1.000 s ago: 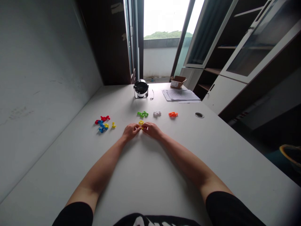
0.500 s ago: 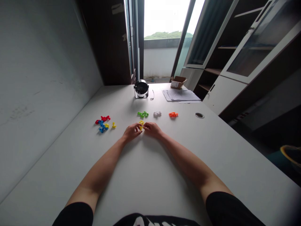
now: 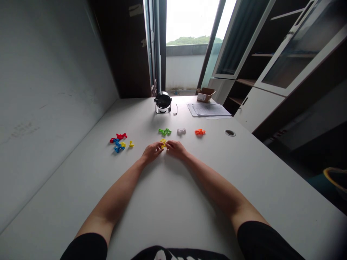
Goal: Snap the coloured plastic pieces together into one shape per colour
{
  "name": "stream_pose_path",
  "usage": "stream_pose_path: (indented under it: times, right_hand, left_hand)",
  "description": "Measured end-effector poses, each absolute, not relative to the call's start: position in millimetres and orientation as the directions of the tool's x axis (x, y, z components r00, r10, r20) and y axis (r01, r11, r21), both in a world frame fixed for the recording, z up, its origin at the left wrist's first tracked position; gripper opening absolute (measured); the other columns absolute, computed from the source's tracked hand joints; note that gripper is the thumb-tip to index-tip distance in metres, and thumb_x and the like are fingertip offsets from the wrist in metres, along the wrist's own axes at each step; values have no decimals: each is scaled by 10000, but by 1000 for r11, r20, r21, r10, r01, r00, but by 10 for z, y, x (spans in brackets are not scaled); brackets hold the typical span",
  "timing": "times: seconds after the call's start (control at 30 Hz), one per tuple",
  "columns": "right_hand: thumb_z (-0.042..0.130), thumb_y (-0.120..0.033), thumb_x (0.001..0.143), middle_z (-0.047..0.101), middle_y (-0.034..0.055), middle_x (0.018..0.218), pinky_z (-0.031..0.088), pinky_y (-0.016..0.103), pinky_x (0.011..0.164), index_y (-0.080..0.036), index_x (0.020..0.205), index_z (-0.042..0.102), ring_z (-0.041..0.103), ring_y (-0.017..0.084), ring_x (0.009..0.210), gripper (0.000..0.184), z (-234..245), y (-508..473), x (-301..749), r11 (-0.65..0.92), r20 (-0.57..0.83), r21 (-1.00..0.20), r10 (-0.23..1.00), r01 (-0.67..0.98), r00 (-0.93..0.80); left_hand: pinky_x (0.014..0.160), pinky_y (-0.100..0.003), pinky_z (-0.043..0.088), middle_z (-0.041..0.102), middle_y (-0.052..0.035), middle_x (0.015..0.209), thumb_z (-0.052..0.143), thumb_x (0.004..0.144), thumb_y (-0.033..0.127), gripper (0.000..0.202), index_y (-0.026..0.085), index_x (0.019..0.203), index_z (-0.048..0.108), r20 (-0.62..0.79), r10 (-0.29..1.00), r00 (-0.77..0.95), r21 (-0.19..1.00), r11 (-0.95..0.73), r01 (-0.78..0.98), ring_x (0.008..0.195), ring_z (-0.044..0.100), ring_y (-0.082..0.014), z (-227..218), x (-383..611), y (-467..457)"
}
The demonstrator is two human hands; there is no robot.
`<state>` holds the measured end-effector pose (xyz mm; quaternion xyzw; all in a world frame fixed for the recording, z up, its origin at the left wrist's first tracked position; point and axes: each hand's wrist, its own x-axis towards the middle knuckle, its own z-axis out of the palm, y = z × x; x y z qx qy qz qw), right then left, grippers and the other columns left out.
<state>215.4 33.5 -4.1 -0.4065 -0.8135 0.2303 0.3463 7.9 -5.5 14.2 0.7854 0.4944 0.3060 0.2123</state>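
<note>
Small yellow plastic pieces (image 3: 163,141) lie between my two hands at the middle of the table; their exact shape is partly covered by fingers. My left hand (image 3: 152,151) has its fingers curled in on them from the left. From the right, my right hand (image 3: 175,148) pinches at the same yellow pieces. Just beyond the hands is a cluster of green plastic pieces (image 3: 165,131). To its right lie white pieces (image 3: 181,131) and orange pieces (image 3: 200,132). A single yellow piece (image 3: 131,144) stands left of my left hand.
Red pieces (image 3: 121,136) and blue pieces (image 3: 118,147) form a mixed pile on the left. Behind stand a round black device (image 3: 163,102), paper sheets (image 3: 208,109) and an open cardboard box (image 3: 205,95). A round cable hole (image 3: 230,133) is at the right.
My fingers have shifted slightly around the yellow pieces, which sit a little differently between them. Everything else on the table has stayed in place.
</note>
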Motion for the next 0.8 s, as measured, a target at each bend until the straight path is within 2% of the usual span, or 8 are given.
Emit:
stream_pose_path:
  times: [0.23, 0.47, 0.8]
  right_hand:
    - [584, -373, 875, 572, -33, 659, 331, 213, 579, -183, 819, 638, 453, 98, 589, 205, -50, 315, 2146, 571, 378, -642, 817, 512, -436]
    - [579, -374, 888, 549, -23, 667, 328, 224, 603, -185, 720, 571, 432, 106, 616, 253, -22, 301, 2131, 615, 407, -592, 786, 521, -466]
    - [547, -390, 918, 498, -20, 636, 316, 236, 607, -196, 655, 515, 417, 120, 621, 328, -48, 327, 2125, 637, 427, -572, 769, 516, -476]
  left_hand:
    - [745, -274, 503, 718, 0, 937, 521, 934, 361, 259, 263, 1148, 630, 287, 901, 324, 590, -433, 681, 747, 640, -154, 137, 62, -47]
    - [749, -279, 487, 711, -14, 921, 429, 975, 396, 280, 253, 1109, 630, 266, 905, 332, 589, -425, 688, 804, 652, -176, 147, 54, -38]
    - [725, -249, 515, 713, 10, 919, 559, 910, 327, 276, 284, 1180, 591, 282, 910, 303, 619, -414, 667, 712, 643, -125, 110, 62, -47]
